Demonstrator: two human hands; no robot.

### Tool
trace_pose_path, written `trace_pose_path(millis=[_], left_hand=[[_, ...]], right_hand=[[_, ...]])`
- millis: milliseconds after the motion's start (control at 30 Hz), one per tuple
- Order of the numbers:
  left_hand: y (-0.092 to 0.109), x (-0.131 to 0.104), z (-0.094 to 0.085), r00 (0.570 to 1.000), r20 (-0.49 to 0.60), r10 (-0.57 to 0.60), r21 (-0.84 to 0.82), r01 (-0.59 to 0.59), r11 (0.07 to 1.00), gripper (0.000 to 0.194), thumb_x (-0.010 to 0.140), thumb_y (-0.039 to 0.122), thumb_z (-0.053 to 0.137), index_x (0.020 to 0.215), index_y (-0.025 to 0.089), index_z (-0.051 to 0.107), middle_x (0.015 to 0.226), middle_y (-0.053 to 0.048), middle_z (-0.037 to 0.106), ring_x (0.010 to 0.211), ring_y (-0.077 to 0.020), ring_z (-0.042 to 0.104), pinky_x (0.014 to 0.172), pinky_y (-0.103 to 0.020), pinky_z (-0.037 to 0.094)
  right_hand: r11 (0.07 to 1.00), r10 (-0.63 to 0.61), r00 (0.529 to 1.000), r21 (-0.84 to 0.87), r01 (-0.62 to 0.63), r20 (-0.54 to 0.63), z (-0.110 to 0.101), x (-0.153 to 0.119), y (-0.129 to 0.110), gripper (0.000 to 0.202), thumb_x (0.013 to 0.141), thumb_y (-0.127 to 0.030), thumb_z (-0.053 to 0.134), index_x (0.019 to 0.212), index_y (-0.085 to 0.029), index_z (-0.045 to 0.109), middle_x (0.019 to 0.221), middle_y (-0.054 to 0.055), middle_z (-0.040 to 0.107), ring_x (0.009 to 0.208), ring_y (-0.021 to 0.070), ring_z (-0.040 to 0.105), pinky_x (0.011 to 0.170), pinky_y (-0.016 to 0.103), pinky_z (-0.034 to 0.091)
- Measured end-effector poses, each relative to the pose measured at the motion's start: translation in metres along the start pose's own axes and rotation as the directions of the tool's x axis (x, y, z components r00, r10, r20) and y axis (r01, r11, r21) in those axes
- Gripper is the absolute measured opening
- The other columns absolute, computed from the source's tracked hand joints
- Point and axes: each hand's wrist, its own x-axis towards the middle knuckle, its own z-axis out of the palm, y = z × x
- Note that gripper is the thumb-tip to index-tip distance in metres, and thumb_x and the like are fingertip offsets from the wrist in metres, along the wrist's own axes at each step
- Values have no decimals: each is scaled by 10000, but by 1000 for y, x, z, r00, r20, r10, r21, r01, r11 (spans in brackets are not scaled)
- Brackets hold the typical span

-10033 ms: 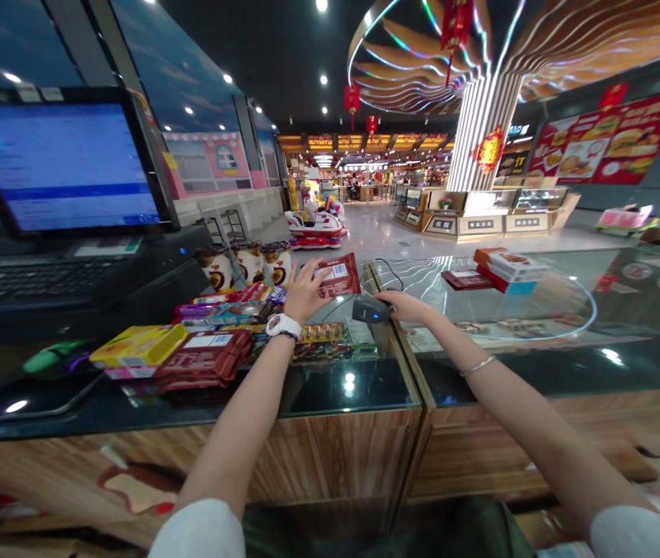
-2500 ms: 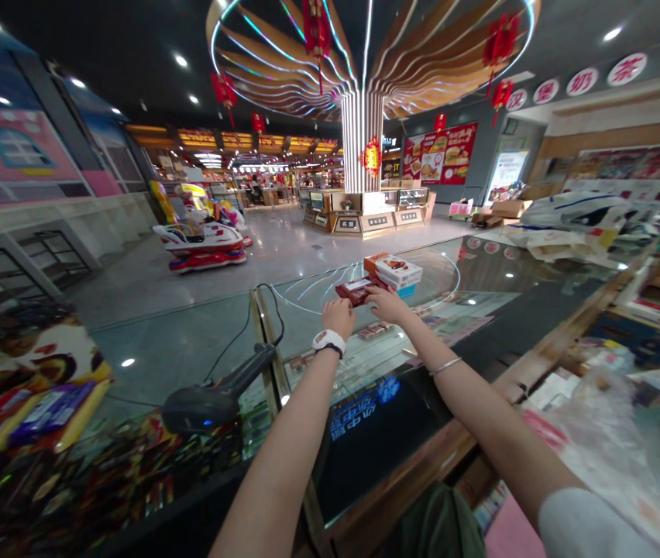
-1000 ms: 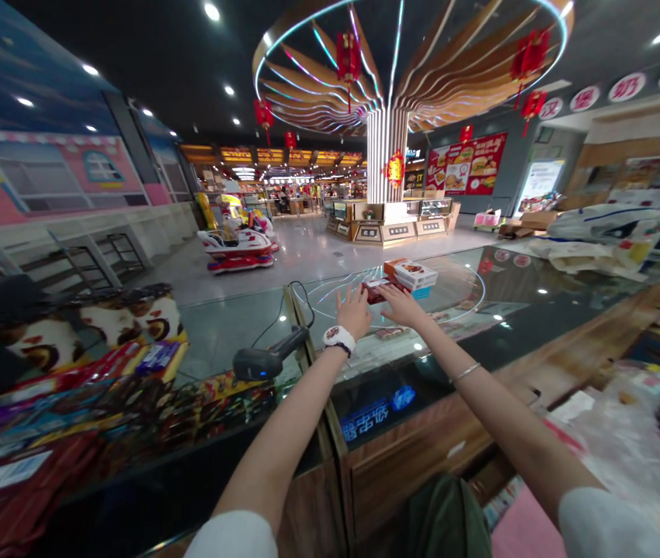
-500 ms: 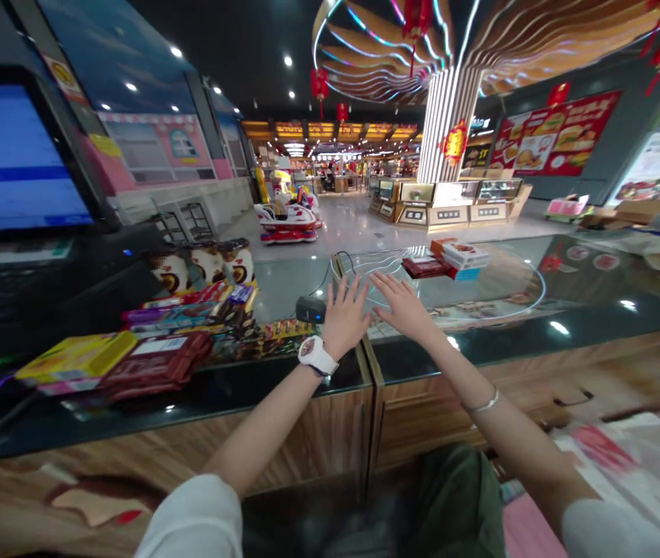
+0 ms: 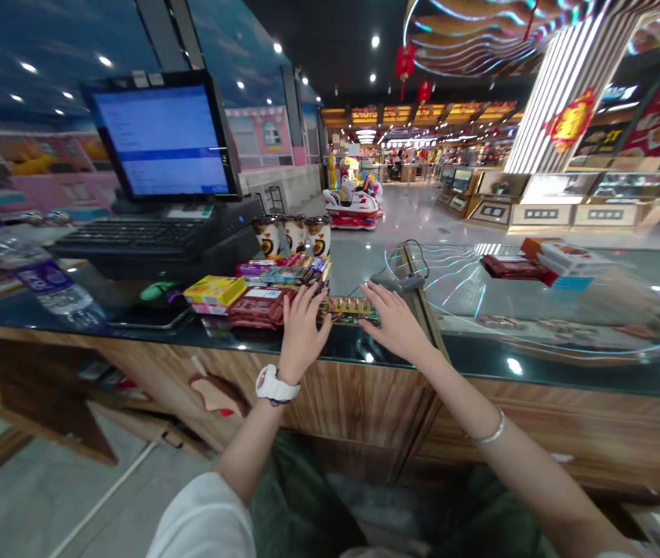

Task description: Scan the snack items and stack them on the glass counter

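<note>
A yellow rectangular carton (image 5: 214, 291), then stacked flat, glossy dark-red packets (image 5: 256, 308), lie left of the left hand (image 5: 300, 329), its fingers spread, contact unclear. Across a gap, the right hand (image 5: 397, 325) splays its fingers, a dark plastic scanner (image 5: 407, 282) just beyond. A glossy black counter edge (image 5: 350, 350) runs on the fingers' near side.

head camera: the single view, worn on the person's head, facing forward and down
left hand (image 5: 302, 332) and right hand (image 5: 397, 324): close, seen from above and behind, just below the frame's middle
counter (image 5: 353, 399): near, its top seen at a slant, its wooden front steeply from above
monitor (image 5: 161, 143): left of centre, near, its screen seen at an angle
column (image 5: 562, 93): well off at upper right, leaning in the wide view
hall floor (image 5: 408, 226): beyond the counter, running away into the distance
</note>
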Motion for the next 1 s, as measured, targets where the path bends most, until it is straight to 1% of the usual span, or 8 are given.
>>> trace_pose_path(millis=[100,233,333,467,600,733,867,1000], left_hand=[[-29,-10,-16,994,-69,-83,35,86,996,393,941,272,483,1328,244,550,1487,-94,523,1453,-273,388,1243,-579,185],[-63,-21,-32,985,-102,-136,58,142,988,399,971,335,439,1345,237,537,1474,-110,527,1430,-271,414,1236,-565,206],[-85,-30,-37,979,-109,-173,67,181,981,430,990,363,399,1372,201,511,1495,-135,497,1436,-262,400,1231,-533,231],[-108,-39,-36,961,-126,-247,85,259,962,445,999,371,376,1381,180,503,1493,-145,496,1434,-261,400,1235,-543,203],[-117,-41,-31,933,-129,-335,108,349,931,487,1019,355,309,1446,165,444,1496,-152,493,1431,-258,409,1215,-535,252],[-116,-42,-28,927,-152,-342,174,366,914,498,1019,374,323,1446,155,455,1484,-166,500,1429,-264,409,1208,-502,281],[-116,-43,-26,925,-139,-354,206,376,903,489,1016,370,344,1424,137,481,1458,-181,513,1423,-273,416,1210,-496,283],[-118,-45,-24,921,-146,-362,179,385,906,458,1013,361,349,1391,153,505,1402,-170,564,1373,-271,471,1191,-504,314]], right_hand=[[998,-40,999,56,38,26,20,10,-27,662,907,-323,564,1535,-244,370,1602,98,375,1463,271,376,1210,514,289],[991,-75,996,111,69,50,50,26,-60,674,900,-342,591,1530,-237,378,1598,115,377,1457,287,380,1207,524,286],[992,-57,995,113,48,80,72,36,-82,682,897,-373,613,1522,-219,387,1600,146,364,1455,314,377,1191,531,298],[996,-4,993,90,-7,119,95,47,-109,716,896,-420,625,1524,-181,374,1585,204,368,1444,362,381,1168,558,304],[995,36,995,91,-44,90,110,53,-131,706,905,-412,613,1515,-146,377,1566,234,382,1443,387,370,1167,577,281],[993,50,998,104,-54,46,122,54,-142,670,913,-388,588,1498,-126,394,1525,254,427,1424,396,387,1153,590,289],[992,66,996,105,-72,60,130,52,-144,666,922,-386,566,1509,-135,380,1557,255,378,1443,394,361,1150,592,292],[986,61,996,148,-70,68,133,52,-139,643,923,-369,539,1512,-169,376,1585,220,354,1461,369,342,1162,598,278]])
